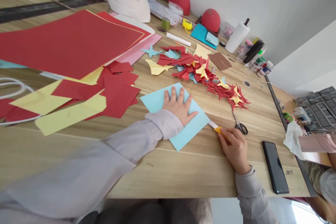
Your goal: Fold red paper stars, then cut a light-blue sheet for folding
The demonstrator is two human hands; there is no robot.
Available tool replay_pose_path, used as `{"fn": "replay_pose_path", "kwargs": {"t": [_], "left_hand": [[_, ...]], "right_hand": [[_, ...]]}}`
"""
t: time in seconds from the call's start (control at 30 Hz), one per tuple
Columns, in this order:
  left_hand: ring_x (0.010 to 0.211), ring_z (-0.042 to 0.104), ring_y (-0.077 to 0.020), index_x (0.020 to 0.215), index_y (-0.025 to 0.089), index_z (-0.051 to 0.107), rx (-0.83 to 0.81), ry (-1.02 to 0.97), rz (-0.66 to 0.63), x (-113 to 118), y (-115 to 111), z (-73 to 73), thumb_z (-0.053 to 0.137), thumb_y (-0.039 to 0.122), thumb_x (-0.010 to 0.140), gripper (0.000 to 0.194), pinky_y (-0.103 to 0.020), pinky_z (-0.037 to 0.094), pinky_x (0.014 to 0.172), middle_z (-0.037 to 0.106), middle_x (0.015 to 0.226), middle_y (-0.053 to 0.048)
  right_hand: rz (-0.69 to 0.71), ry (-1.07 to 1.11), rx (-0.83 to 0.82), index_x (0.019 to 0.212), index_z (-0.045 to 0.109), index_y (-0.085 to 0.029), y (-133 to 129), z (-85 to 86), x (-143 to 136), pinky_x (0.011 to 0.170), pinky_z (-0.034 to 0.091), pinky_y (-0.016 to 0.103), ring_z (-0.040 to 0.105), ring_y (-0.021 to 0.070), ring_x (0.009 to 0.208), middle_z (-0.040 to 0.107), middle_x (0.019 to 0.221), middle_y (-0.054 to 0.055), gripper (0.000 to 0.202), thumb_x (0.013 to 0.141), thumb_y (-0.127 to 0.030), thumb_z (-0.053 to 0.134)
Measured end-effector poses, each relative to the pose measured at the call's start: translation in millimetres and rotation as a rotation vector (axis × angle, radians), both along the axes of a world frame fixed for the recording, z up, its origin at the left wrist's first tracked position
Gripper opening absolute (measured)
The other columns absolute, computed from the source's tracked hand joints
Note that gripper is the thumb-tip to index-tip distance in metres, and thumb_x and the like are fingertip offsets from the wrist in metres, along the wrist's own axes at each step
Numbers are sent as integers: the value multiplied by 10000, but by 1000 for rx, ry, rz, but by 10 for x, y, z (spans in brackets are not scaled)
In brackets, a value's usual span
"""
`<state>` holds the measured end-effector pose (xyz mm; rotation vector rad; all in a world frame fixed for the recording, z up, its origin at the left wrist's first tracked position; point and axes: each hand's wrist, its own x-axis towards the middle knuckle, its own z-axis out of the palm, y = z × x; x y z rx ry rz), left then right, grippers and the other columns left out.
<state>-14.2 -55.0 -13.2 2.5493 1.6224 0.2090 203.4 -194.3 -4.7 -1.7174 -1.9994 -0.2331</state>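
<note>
My left hand (178, 106) lies flat with fingers spread on a light blue sheet of paper (181, 140), pressing it to the wooden table. In my right hand (235, 147) is a utility knife (218, 130) with a yellow-orange handle, its blade end at the right corner of the blue sheet. Just beyond that hand lie black-handled scissors (240, 126). Above the sheet spreads a pile of red, yellow and blue cut-paper stars (202, 68). To the left are red paper pieces (118, 92) and yellow paper strips (73, 112).
Large red sheets (70, 42) cover the table's left side. A black phone (275, 166) lies near the right edge. Along the back stand a white paper roll (237, 36), small bottles (265, 68) and a yellow tape measure (187, 24). Part of another person (325, 185) shows at the far right.
</note>
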Motion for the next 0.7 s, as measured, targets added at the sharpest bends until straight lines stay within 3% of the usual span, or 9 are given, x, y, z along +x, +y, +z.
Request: {"fn": "replay_pose_path", "kwargs": {"t": [0.7], "left_hand": [[1366,78,-508,1444,181,308,-5,-8,-5,-1,4,-7,309,655,834,772,-626,25,1040,182,1529,-206]], "right_hand": [[-31,16,-19,959,702,-199,-7,0,-8,649,479,302,557,167,733,612,810,66,173,844,-244,581]]}}
